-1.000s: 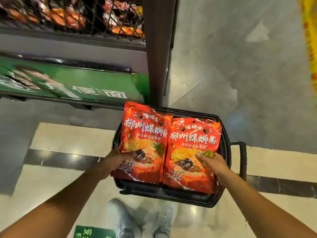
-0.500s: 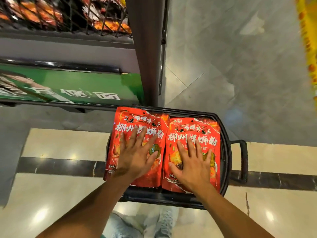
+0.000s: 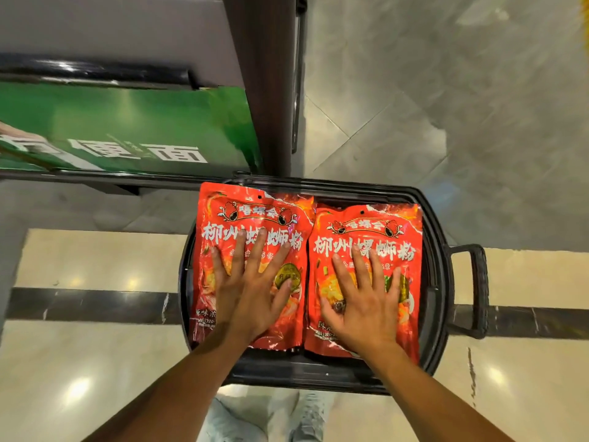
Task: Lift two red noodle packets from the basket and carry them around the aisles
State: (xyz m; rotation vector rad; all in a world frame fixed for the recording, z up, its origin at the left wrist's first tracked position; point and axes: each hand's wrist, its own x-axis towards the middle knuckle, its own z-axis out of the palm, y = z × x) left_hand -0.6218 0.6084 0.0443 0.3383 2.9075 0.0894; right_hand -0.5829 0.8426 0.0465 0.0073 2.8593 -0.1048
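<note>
Two red packets, left packet [image 3: 251,266] and right packet [image 3: 366,275], already lie in the black basket [image 3: 441,282] at frame centre; left hand [image 3: 251,295] and right hand [image 3: 366,301] press them flat, grip released, fingers straight.

1. I read 嘻螺会 and 柳州螺蛳粉 on the left red packet [image 3: 251,224].
2. Same two lines on the right red packet [image 3: 366,234].
3. Green shelf banner [image 3: 127,129] shows 便面 in white.
</note>
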